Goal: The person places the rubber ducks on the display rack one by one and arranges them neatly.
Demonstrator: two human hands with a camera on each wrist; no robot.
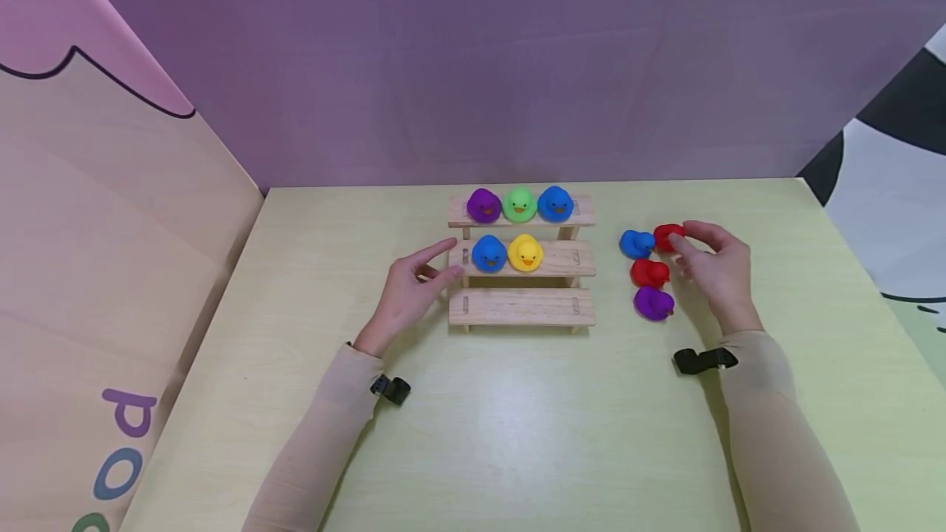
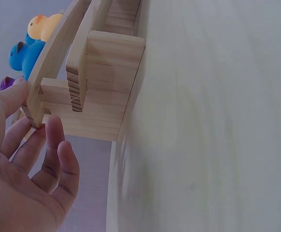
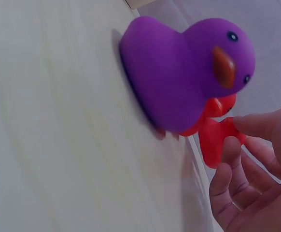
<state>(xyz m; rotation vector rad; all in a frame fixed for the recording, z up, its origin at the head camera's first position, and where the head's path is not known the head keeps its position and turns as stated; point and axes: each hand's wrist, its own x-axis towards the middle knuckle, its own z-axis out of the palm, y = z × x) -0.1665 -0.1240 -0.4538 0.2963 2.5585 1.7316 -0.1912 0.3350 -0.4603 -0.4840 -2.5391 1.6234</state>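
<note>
A three-tier wooden stand (image 1: pixel 521 307) sits on the table. My left hand (image 1: pixel 405 295) holds the left end of its middle tier, thumb on top and fingers beneath in the left wrist view. On the top tier are a purple duck (image 1: pixel 484 205), a green duck (image 1: pixel 520 204) and a blue duck (image 1: pixel 556 204). The middle tier bears another blue duck (image 1: pixel 489 254) and a yellow duck (image 1: pixel 525 253). Right of the stand, my right hand (image 1: pixel 718 273) pinches a red rubber duck (image 1: pixel 664 235) between thumb and fingers; the hand partly hides it.
Beside the held duck is a blue duck (image 1: pixel 636 244). A second red duck (image 1: pixel 649 273) and a purple duck (image 1: pixel 654 304) lie in front of it. The table (image 1: pixel 517 433) meets a purple backdrop (image 1: pixel 517 64) behind and a printed side panel (image 1: pixel 111 269) on the left.
</note>
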